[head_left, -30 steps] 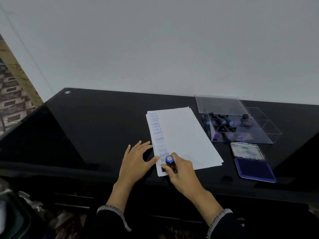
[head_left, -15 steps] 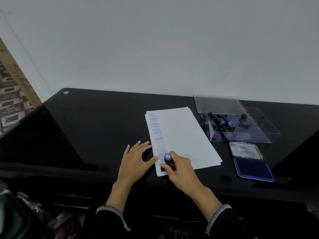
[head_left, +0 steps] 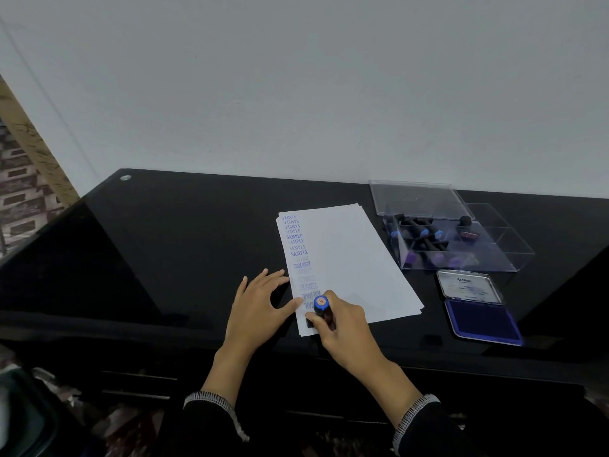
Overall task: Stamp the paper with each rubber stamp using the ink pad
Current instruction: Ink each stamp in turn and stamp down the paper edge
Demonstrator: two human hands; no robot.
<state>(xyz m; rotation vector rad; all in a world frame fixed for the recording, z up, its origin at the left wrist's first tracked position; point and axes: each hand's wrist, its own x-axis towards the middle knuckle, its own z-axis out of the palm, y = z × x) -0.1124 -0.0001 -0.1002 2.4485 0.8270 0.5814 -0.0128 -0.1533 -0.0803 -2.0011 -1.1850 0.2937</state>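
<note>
A stack of white paper point(head_left: 356, 258) lies on the black desk point(head_left: 184, 245), with a column of blue stamp prints down its left margin. My right hand point(head_left: 342, 328) grips a black rubber stamp with a blue cap point(head_left: 321, 305), its base down on the paper's near left corner. My left hand point(head_left: 260, 305) lies flat with spread fingers, pressing the paper's left edge. The open blue ink pad point(head_left: 481, 319) sits to the right of the paper. More stamps point(head_left: 425, 235) lie in a clear plastic box.
The clear plastic box point(head_left: 494, 245) stands at the back right with its lid point(head_left: 415, 197) lying behind it. The ink pad's silver lid point(head_left: 468, 286) is folded back. The desk's front edge runs just under my wrists. A white wall rises behind the desk.
Both hands keep nearly the same places. The stamp stays down on the paper's near left corner, tilting slightly.
</note>
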